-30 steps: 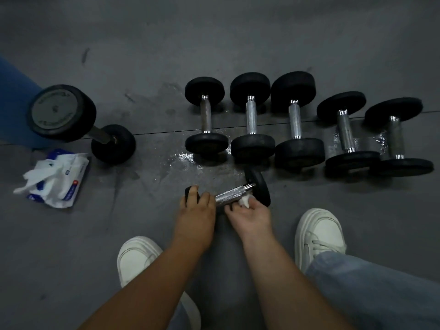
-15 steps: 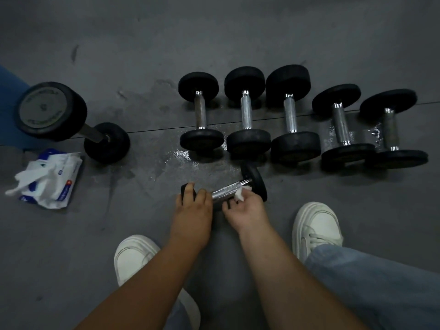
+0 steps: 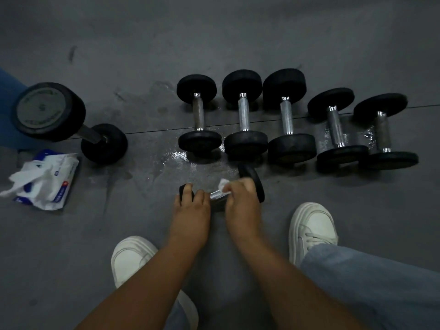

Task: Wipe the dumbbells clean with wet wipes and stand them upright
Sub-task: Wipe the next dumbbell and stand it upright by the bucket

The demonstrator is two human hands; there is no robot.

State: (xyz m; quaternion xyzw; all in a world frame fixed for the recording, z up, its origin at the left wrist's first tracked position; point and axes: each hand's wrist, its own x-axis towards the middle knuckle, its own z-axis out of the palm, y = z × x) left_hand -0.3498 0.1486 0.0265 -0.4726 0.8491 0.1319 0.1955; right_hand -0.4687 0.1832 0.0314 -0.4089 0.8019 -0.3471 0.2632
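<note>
We find the small dumbbell [image 3: 252, 181] on its side on the grey floor [image 3: 238, 32], directly ahead of us. It lies between the left shoe [image 3: 131, 258] and the right shoe [image 3: 312, 229], just on the near side of the row of 5 dumbbells [image 3: 244, 115]. Its chrome handle runs from left to right, with the right-hand head a little farther from us. The left hand [image 3: 191, 210] covers the left-hand head: its fingers [image 3: 188, 191] lie close together and curl over the head, so that only a black edge shows beyond them. The right hand [image 3: 240, 206] sits over the handle beside the right-hand head. Its fingers [image 3: 239, 184] are curled and pressed together, and they pinch a white wet wipe [image 3: 223, 184] against the handle. This hand is slightly blurred, so we cannot tell where the thumb lies. The 5 dumbbells of the row lie on their sides, side by side, with their handles pointing away from us. A wet patch [image 3: 177, 156] shines on the floor near the leftmost of them. Well apart to the left, 1 large dumbbell [image 3: 50, 110] lies at an angle to the row. An opened pack of wipes [image 3: 60, 186] lies just on its near side, with white sheets pulled out of it. A blue jeans leg [image 3: 381, 282] fills the lower right corner.
</note>
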